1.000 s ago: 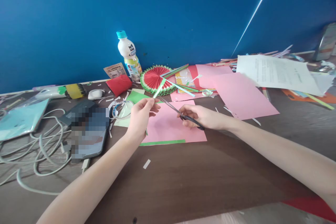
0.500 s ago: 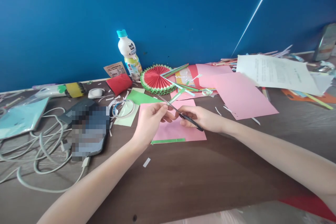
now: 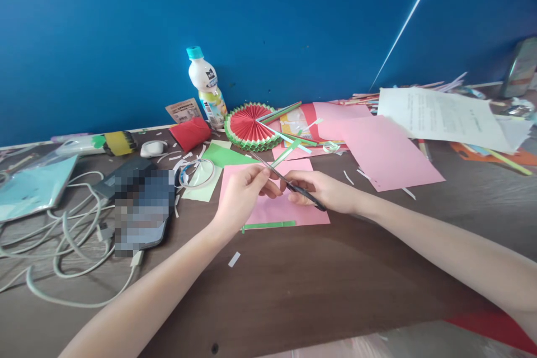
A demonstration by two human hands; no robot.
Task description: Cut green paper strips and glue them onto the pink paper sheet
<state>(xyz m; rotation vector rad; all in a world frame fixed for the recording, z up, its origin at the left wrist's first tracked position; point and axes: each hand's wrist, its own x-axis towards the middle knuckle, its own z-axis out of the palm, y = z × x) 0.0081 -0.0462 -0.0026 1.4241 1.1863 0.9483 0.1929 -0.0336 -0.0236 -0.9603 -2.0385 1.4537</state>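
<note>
Head camera, forward and down: from my remote seat I am watching two hands working close together above a pink sheet (image 3: 272, 213) on the dark tabletop (image 3: 293, 291). My left hand (image 3: 242, 187) is keeping thumb and forefinger closed in a pinch on a pale green strip (image 3: 288, 151), its other fingers curling loosely. That strip is slanting up and away to the right from the fingertips, over the far edge of the sheet. My right hand (image 3: 316, 187) is gripping black-handled scissors (image 3: 308, 196), its fingers wrapping round the handles. The narrow blades are pointing away to the left and crossing the strip just beside the left fingertips; whether they are biting into it, I cannot tell.

A flat green strip (image 3: 271, 225) is lying along the near edge of the pink sheet, and a white scrap (image 3: 234, 259) is resting on the wood nearer to me. Beyond the hands, a red pleated rosette (image 3: 249, 123) with a green and white rim is sitting near a bottle (image 3: 203, 78) that is standing by the blue wall (image 3: 293, 22). A phone (image 3: 149, 212) is lying to the left, and a larger pink sheet (image 3: 394, 151) is spreading to the right.
</note>
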